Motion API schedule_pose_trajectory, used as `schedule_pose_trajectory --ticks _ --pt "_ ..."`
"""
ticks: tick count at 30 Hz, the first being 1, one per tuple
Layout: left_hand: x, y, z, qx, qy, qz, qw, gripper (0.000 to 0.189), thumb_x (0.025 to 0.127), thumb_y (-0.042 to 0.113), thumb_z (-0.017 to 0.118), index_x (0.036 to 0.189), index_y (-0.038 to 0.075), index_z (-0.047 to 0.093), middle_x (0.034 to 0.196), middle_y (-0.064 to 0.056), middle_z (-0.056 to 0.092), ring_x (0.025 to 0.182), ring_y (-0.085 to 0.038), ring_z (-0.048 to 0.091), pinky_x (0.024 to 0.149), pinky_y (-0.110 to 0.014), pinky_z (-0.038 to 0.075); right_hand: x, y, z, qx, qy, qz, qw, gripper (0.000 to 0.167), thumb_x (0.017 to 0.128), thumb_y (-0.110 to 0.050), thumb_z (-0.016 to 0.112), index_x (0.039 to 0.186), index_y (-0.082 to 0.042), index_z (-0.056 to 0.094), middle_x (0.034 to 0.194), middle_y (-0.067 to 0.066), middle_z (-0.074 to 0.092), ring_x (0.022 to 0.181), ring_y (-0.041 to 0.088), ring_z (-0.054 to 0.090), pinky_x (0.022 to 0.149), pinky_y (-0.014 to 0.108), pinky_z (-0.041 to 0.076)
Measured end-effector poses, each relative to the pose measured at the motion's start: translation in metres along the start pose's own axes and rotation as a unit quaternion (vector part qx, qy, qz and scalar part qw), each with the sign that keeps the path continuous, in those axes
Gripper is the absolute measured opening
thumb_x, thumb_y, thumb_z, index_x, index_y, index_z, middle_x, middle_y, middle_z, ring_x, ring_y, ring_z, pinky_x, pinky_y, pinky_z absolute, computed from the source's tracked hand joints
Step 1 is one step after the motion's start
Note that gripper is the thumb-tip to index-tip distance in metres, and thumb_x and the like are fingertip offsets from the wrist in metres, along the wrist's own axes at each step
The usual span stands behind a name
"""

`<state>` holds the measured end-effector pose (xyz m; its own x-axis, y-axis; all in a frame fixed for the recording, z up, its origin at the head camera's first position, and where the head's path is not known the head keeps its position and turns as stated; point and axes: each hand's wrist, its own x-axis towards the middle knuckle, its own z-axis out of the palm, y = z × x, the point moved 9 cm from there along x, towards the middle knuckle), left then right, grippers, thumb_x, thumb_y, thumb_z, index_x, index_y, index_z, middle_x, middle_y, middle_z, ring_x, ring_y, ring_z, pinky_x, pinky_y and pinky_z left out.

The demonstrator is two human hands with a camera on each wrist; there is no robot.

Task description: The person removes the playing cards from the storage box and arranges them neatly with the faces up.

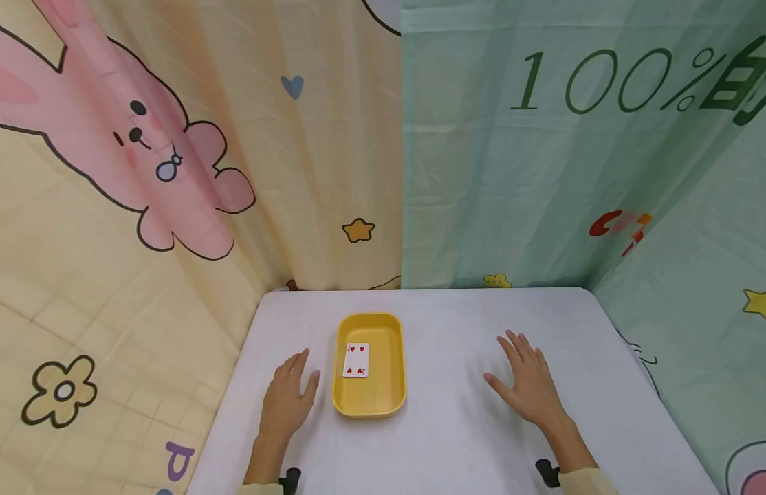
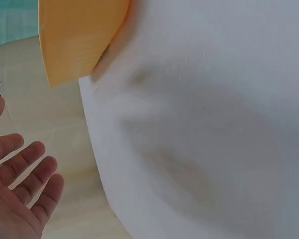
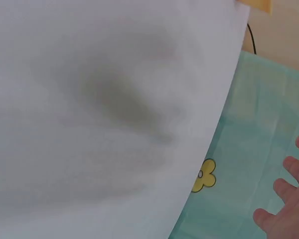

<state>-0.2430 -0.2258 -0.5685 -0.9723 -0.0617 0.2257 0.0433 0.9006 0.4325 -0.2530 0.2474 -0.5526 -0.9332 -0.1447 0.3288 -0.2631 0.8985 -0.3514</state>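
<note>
A yellow tray (image 1: 383,395) with rounded corners stands left of the middle of the white table. Inside it, toward the left wall, lies a playing card (image 1: 355,360), face up with red hearts. The left hand (image 1: 287,400) hovers just left of the tray, fingers loosely extended and thumb apart, holding nothing. Farther off on the right, the right hand (image 1: 527,382) is held over the table with fingers spread and nothing in them. In the left wrist view, the tray's outer wall (image 2: 79,40) rises beyond the left hand (image 2: 25,184). The right wrist view shows the right hand's fingers (image 3: 284,189) at the edge.
The white table (image 1: 445,440) reaches back to hanging curtains. A cream curtain (image 1: 321,158) with a pink rabbit covers the left and back; a green curtain (image 1: 457,179) with printed characters covers the right. Dark straps (image 1: 547,473) sit at both wrists.
</note>
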Motion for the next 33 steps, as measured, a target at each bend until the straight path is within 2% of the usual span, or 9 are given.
schedule_pose_trajectory --ticks 3,6,8,13,16,18,23,28,33 --pt "0.002 0.005 0.008 -0.014 -0.01 -0.013 0.9998 0.056 0.105 0.033 0.057 0.154 0.008 0.047 0.138 -0.019 0.061 0.126 -0.037 0.059 0.103 -0.057 0.054 0.013 -0.016 0.008 0.007 -0.009 -0.009 0.9999 0.085 0.088 -0.049 0.075 0.154 -0.006 0.044 0.162 0.02 0.039 0.151 0.046 0.029 0.118 0.075 0.023" --pt "0.001 0.012 0.025 -0.017 -0.03 -0.024 0.9991 0.057 0.107 0.033 0.054 0.155 0.005 0.045 0.123 -0.015 0.065 0.111 -0.03 0.064 0.095 -0.05 0.059 0.029 -0.034 0.018 0.012 -0.018 -0.027 0.9994 0.085 0.089 -0.052 0.073 0.155 -0.006 0.044 0.162 0.017 0.041 0.152 0.043 0.031 0.12 0.072 0.024" --pt "0.0 0.017 0.038 -0.016 -0.046 -0.029 0.9984 0.059 0.107 0.033 0.053 0.156 0.004 0.042 0.114 -0.012 0.065 0.101 -0.026 0.062 0.087 -0.046 0.06 0.04 -0.049 0.026 0.016 -0.03 -0.039 0.9987 0.085 0.091 -0.054 0.071 0.156 -0.007 0.043 0.163 0.015 0.041 0.153 0.041 0.031 0.121 0.07 0.025" --pt "-0.006 0.025 0.058 -0.011 -0.049 -0.023 0.9985 0.058 0.107 0.03 0.054 0.156 0.001 0.042 0.111 -0.014 0.067 0.096 -0.026 0.064 0.083 -0.045 0.06 0.071 -0.094 0.056 0.008 -0.077 -0.074 0.9943 0.085 0.093 -0.063 0.062 0.158 -0.012 0.042 0.164 0.01 0.04 0.155 0.035 0.031 0.124 0.064 0.027" --pt "-0.008 0.028 0.06 -0.022 -0.033 -0.021 0.999 0.055 0.106 0.023 0.056 0.155 0.0 0.043 0.115 -0.015 0.069 0.096 -0.026 0.068 0.085 -0.046 0.061 0.087 -0.125 0.078 0.009 -0.112 -0.105 0.9881 0.085 0.094 -0.067 0.057 0.158 -0.013 0.042 0.164 0.008 0.042 0.154 0.032 0.034 0.125 0.059 0.029" --pt "-0.008 0.031 0.061 -0.031 -0.024 -0.02 0.999 0.054 0.105 0.019 0.057 0.154 0.0 0.043 0.112 -0.014 0.07 0.09 -0.022 0.067 0.083 -0.043 0.061 0.095 -0.143 0.094 0.015 -0.138 -0.123 0.9827 0.085 0.094 -0.067 0.057 0.157 -0.012 0.043 0.162 0.008 0.044 0.152 0.031 0.038 0.125 0.056 0.031" --pt "-0.004 0.037 0.057 -0.031 -0.007 -0.003 0.9995 0.052 0.104 0.014 0.059 0.152 -0.002 0.047 0.103 -0.01 0.07 0.079 -0.015 0.06 0.075 -0.038 0.06 0.11 -0.178 0.126 0.022 -0.182 -0.142 0.9728 0.083 0.091 -0.062 0.063 0.155 -0.011 0.046 0.157 0.009 0.049 0.144 0.031 0.047 0.122 0.05 0.038" --pt "-0.005 0.039 0.058 -0.036 -0.009 -0.001 0.9993 0.051 0.104 0.014 0.058 0.152 0.0 0.048 0.098 -0.006 0.069 0.073 -0.009 0.053 0.068 -0.032 0.057 0.117 -0.197 0.153 0.026 -0.218 -0.137 0.966 0.086 0.086 -0.058 0.073 0.153 -0.01 0.048 0.155 0.011 0.051 0.139 0.03 0.052 0.119 0.05 0.044" --pt "-0.009 0.036 0.057 -0.028 -0.003 -0.002 0.9996 0.049 0.104 0.014 0.058 0.151 0.0 0.05 0.098 -0.006 0.069 0.074 -0.009 0.056 0.068 -0.033 0.058 0.116 -0.206 0.18 -0.012 -0.251 -0.131 0.959 0.097 0.077 -0.066 0.078 0.15 -0.009 0.05 0.147 0.01 0.054 0.131 0.027 0.055 0.115 0.047 0.048"
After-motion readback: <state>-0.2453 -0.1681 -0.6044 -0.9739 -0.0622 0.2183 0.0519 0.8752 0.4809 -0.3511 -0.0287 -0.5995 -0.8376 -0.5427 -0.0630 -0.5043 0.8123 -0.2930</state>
